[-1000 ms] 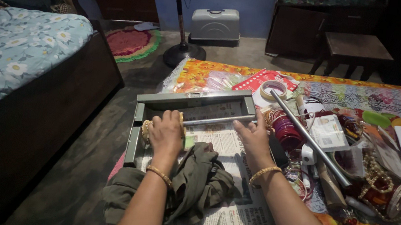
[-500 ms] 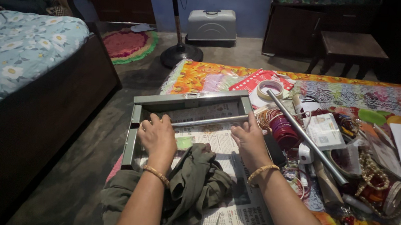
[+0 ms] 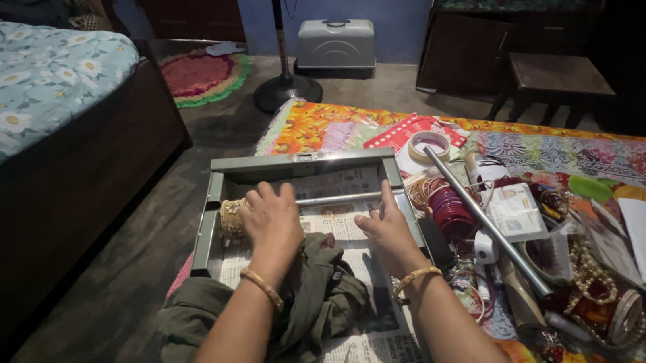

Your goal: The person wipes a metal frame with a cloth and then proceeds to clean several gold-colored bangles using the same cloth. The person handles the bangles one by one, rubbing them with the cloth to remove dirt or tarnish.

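Bed (image 3: 17, 90): big, far left, flower sheet. Dark floor runs between it and the tray.
Table (image 3: 329, 129): bright flower cloth. Its left edge sits just past the tray.
Tray (image 3: 209, 217): grey metal, open top, lined with newspaper (image 3: 352, 355). It hangs over the table's left edge. Bare paper shows near the far wall.
Cloth (image 3: 326, 295): green, bunched up in the tray, under both wrists.
Rod (image 3: 341, 198): thin and shiny, lying across the tray from side to side.
Left hand (image 3: 274, 220): fingers curled around gold bangles (image 3: 231, 218) on the rod, near the tray's left wall.
Right hand (image 3: 386, 229): fingers loose and flat on the rod, close to the right wall.
Pile (image 3: 566, 250): bangles, tape, a long pipe, crowding the tray's right side.
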